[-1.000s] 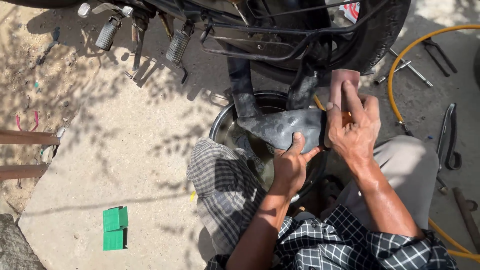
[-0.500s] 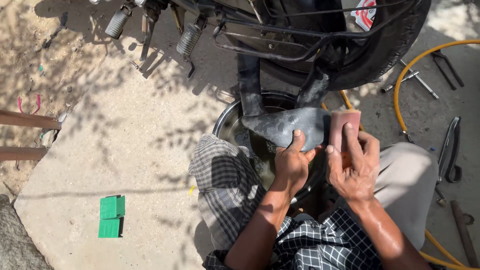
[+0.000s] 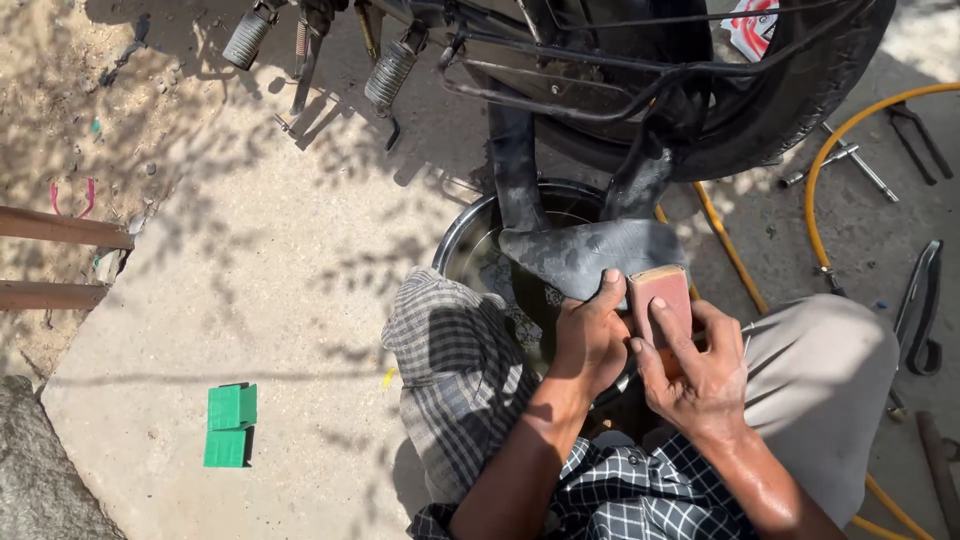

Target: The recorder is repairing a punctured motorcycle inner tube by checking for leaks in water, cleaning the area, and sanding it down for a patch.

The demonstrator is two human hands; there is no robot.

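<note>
A black rubber inner tube (image 3: 590,255) hangs from the motorcycle wheel (image 3: 770,100) down over a metal basin (image 3: 470,235). My left hand (image 3: 590,335) pinches the tube's flattened lower edge, thumb on top. My right hand (image 3: 695,365) presses a reddish-brown rectangular block (image 3: 660,295) flat against the tube, just right of my left thumb. Both hands sit above my knees, over the basin's near rim.
A yellow hose (image 3: 820,190) loops on the ground to the right among metal hand tools (image 3: 925,305). A small green box (image 3: 230,425) lies on the concrete at left. Footpegs and springs of the motorcycle (image 3: 390,70) hang at the top. Wooden bars (image 3: 60,230) stick in from the left.
My right hand with the block has slid down from the tube's upper right edge toward my body. My left hand has kept its grip on the tube.
</note>
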